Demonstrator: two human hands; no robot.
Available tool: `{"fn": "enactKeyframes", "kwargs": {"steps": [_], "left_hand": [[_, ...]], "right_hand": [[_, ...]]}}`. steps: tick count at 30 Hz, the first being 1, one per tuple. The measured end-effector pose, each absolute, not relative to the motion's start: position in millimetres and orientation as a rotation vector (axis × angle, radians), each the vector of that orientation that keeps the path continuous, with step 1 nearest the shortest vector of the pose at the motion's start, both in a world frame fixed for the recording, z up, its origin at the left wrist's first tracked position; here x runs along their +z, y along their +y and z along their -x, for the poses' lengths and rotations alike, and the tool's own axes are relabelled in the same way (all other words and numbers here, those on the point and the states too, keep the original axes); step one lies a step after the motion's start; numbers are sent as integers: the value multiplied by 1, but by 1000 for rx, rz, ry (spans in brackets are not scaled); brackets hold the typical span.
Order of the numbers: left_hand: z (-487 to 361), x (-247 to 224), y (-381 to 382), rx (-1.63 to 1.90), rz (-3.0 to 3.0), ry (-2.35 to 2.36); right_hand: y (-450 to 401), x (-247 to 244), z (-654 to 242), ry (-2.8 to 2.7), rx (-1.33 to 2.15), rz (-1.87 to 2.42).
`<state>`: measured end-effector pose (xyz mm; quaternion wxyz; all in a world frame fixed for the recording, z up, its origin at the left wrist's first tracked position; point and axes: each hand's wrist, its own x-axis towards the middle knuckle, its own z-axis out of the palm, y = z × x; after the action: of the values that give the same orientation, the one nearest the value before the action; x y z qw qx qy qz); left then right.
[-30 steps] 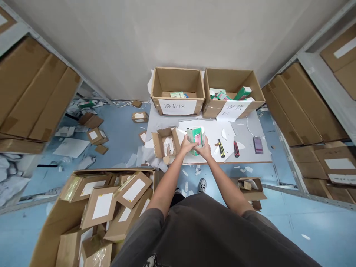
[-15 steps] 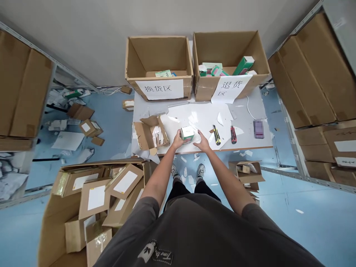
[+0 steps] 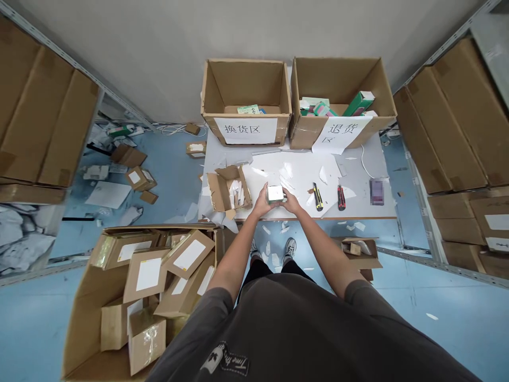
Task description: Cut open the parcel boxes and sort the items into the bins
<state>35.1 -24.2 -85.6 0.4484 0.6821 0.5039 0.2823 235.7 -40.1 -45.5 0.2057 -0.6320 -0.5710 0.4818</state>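
A small white and green box (image 3: pixel 275 193) is held over the front part of the white table (image 3: pixel 262 164). My left hand (image 3: pixel 262 203) grips its left side, and my right hand (image 3: pixel 291 201) closes on its right side. Left of my hands, a small opened cardboard box (image 3: pixel 218 192) contains white paper scraps. A yellow and black cutter (image 3: pixel 317 197) and a red and black cutter (image 3: pixel 341 198) lie to the right of my right hand.
Two large labelled cartons (image 3: pixel 245 130) (image 3: pixel 342 132) stand at the table's back with small packages inside. A big carton of parcels (image 3: pixel 85 307) is at the lower left. Shelves with boxes (image 3: pixel 441 116) flank both sides. Paper scraps litter the floor.
My right hand has moved in from beside the small box and now grips it. The whole view has shifted slightly, so the table appears further right.
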Motion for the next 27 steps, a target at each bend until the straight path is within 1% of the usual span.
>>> {"fn": "enactKeyframes", "kwargs": {"steps": [2,5,8,11,13,15,18,20,23,27], "left_hand": [[-33,-70,-23,714,-1761,1231],[-32,-46,-17,632,-1850,1215],[-34,-31,-14,530,-1872,1316],[-36,-26,-19,462,-1880,1479],[-35,-24,-24,437,-1867,1579],[-31,-20,-26,409,-1852,1622],[-23,-10,-21,279,-1937,1532],[-19,-1,-12,178,-2039,1423],[-19,9,1,139,-2085,1393],[-30,17,7,156,-1971,1620]], "right_hand": [[-46,-40,-230,-1569,1293,1830],[-61,-36,-212,-1518,1172,1919],[-73,-35,-188,-1452,1053,2029],[-69,-40,-174,-1397,1009,2114],[-56,-46,-178,-1477,1037,2018],[-36,-53,-190,-1615,1138,1789],[-4,-63,-214,-1706,1360,1465],[11,-67,-225,-1704,1452,1366],[11,-67,-228,-1609,1441,1449],[-16,-65,-214,-1541,1231,1638]]}}
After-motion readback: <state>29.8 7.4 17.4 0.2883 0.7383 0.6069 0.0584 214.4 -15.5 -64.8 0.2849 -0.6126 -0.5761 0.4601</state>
